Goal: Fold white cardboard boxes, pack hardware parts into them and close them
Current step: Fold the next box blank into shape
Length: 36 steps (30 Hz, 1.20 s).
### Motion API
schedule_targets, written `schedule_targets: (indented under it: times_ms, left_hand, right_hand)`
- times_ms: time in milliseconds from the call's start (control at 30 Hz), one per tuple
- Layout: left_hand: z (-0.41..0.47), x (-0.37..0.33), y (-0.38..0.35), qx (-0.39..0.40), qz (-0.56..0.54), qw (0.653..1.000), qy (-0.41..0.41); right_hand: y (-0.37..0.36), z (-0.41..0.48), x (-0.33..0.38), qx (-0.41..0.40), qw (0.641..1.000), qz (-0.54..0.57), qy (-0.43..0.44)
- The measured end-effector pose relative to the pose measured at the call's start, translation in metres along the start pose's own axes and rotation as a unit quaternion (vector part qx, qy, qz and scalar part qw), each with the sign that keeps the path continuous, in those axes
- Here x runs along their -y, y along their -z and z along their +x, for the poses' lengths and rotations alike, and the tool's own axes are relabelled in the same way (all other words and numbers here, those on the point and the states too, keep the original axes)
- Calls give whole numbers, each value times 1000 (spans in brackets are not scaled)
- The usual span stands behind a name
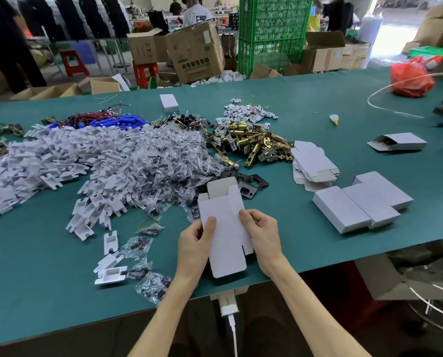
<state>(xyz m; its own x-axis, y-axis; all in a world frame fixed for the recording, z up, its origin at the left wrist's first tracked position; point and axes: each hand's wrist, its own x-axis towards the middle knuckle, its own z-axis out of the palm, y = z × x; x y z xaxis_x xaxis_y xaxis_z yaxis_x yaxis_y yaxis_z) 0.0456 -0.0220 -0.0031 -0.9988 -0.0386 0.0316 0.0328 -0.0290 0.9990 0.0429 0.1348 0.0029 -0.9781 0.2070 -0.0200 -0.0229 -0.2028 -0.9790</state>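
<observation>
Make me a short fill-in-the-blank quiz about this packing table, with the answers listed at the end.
1. Both hands, left hand and right hand, hold an unfolded flat white cardboard box above the ____ table mat.
2. The pile of brass-coloured metal latch parts lies directly ____ the stack of flat white box blanks, as seen from the wearer.
3. The three closed white cardboard boxes sit on the wearer's ____ side.
4. The crumpled plastic bag at the far corner is ____.

Answers: green; left of; right; red
</observation>
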Motion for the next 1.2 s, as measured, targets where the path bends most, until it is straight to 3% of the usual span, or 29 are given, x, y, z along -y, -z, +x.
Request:
schedule_targets:
  times_ms: [100, 267, 433, 700, 1200]
  left_hand:
    - [-1, -1, 0, 2, 27, 1000, -10]
    - [2, 2, 4, -30, 7, 999, 13]
    - [-2, -5, -1, -5, -4, 1000, -27]
    - [0, -11, 8, 35, -124, 992, 13]
    - [-2, -6, 7, 4, -58, 998, 7]
  right_hand:
    - [0, 1, -1, -22, 1000, 5, 5]
    - [-3, 0, -1, 23, 1000, -3, 20]
    - [-5, 0, 0, 34, 997, -44, 50]
    - [-9, -3, 4, 97, 989, -97, 52]
    - [-5, -4, 5, 103, 990, -81, 43]
